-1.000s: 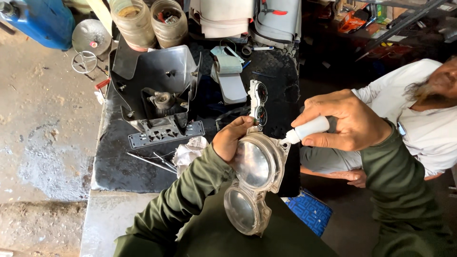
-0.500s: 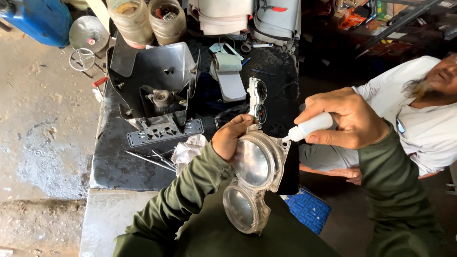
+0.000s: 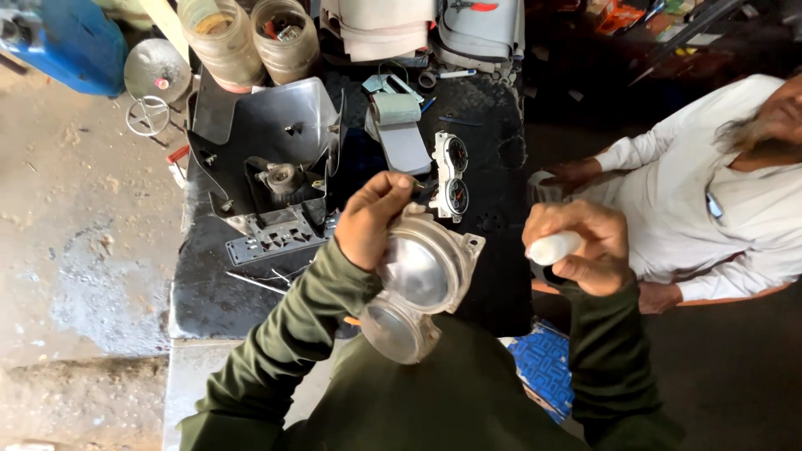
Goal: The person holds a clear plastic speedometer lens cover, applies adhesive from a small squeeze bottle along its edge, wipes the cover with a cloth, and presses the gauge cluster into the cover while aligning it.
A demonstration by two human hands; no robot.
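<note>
Head view, looking down: left hand (image 3: pixel 376 224) at centre frame, grip clamped on the upper rim of a twin-lens gauge housing (image 3: pixel 415 288), thumb and fingers pinching the edge at roughly 11 o'clock on the upper lens. Housing tilted, clear domes facing up, smaller dome hanging at 7 o'clock from the larger, held above the lap and the near edge of the dark tabletop (image 3: pixel 209 284). Right hand (image 3: pixel 578 242) out at 3 o'clock from the housing, well apart from it, grip wrapped around a small white tube (image 3: pixel 553 247), blunt end poking out toward 9 o'clock. Olive sleeves on both arms. Just past the housing at 12 o'clock, lying on the tabletop: white dial cluster (image 3: pixel 452 175) with two black faces. At 10 o'clock, black moulded cover (image 3: pixel 271 142), with a grey socket strip (image 3: pixel 276 238) below it. Two plastic jars (image 3: pixel 251 38) at the far edge. At 2 o'clock, seated person in white shirt (image 3: pixel 718 209).
</note>
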